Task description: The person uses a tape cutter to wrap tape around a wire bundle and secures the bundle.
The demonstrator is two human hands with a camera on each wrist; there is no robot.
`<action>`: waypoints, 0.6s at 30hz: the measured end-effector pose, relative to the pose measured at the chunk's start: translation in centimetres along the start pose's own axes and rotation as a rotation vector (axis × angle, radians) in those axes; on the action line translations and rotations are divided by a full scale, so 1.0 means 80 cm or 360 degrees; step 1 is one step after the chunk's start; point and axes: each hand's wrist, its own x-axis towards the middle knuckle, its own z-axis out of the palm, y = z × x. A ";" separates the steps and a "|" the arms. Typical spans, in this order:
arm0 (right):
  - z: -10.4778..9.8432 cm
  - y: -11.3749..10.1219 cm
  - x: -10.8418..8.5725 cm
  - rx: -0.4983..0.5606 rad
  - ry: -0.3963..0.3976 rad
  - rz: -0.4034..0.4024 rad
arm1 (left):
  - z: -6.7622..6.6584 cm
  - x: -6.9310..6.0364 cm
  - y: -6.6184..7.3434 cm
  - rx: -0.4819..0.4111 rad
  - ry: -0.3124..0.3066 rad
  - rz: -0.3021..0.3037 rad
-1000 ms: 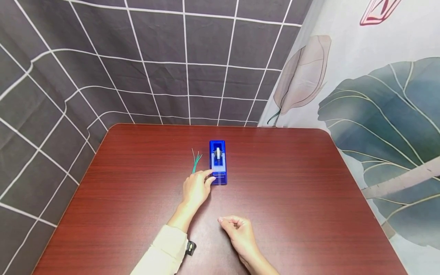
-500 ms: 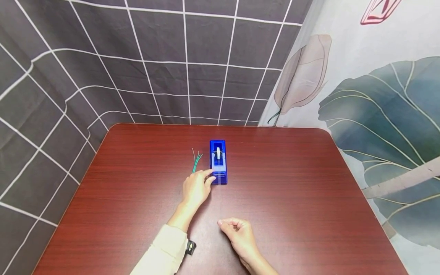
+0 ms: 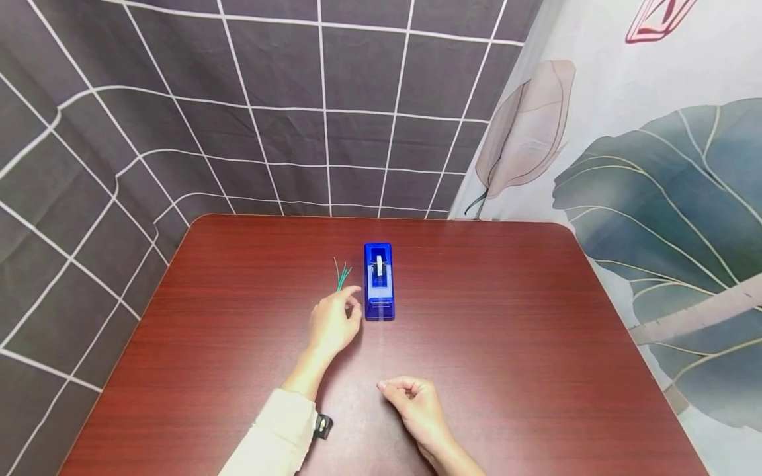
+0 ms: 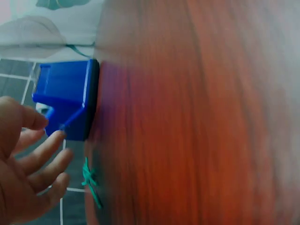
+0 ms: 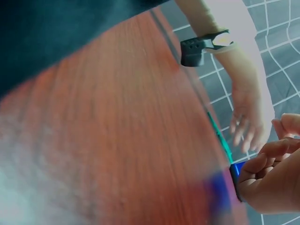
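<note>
A blue tape dispenser point(image 3: 385, 277) with a pale roll point(image 3: 379, 266) in it stands towards the back of the table. From its front end a faint strip of clear tape point(image 3: 381, 340) runs towards me. My right hand point(image 3: 417, 408), nearer the front, pinches the tape's end between thumb and curled index finger; the end itself barely shows. Just left of the dispenser, apart from it, is my left hand point(image 3: 335, 322), its fingers loosely bent and holding nothing. Beyond it lies a bundle of thin green cords point(image 3: 342, 274), partly covered by that hand; the left wrist view shows a knotted middle point(image 4: 89, 176).
The red-brown wooden table point(image 3: 506, 330) has rounded far corners. A dark grey curtain point(image 3: 268, 132) with white grid lines hangs behind and left, and a pale leaf-patterned curtain point(image 3: 595, 86) hangs to the right. A black wrist camera mount point(image 3: 323, 426) sits at the left cuff.
My left hand has let go of the dispenser's front end and moved slightly left. The right hand has stayed nearly still, and the dispenser has not visibly moved.
</note>
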 end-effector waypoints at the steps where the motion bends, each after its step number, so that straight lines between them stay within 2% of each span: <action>1: 0.000 0.000 0.000 0.0000 -0.0004 -0.0003 | -0.001 0.000 -0.003 0.0033 0.0038 -0.0018; 4: -0.001 -0.003 0.000 -0.0001 -0.0018 -0.0021 | -0.005 0.001 -0.013 0.0172 0.0120 -0.0116; 6: -0.002 -0.005 0.001 -0.0005 -0.0029 -0.0036 | -0.008 0.002 -0.018 0.0262 0.0127 -0.0198; 11: -0.005 -0.010 0.002 -0.0009 -0.0033 -0.0061 | -0.011 0.005 -0.029 0.0436 -0.0006 -0.0355; 15: -0.006 -0.011 0.005 0.0001 -0.0028 -0.0067 | -0.014 0.006 -0.031 0.0535 -0.0116 -0.0375; 18: -0.007 -0.011 0.007 0.0001 -0.0015 -0.0069 | -0.018 0.008 -0.030 0.0570 -0.0143 -0.0376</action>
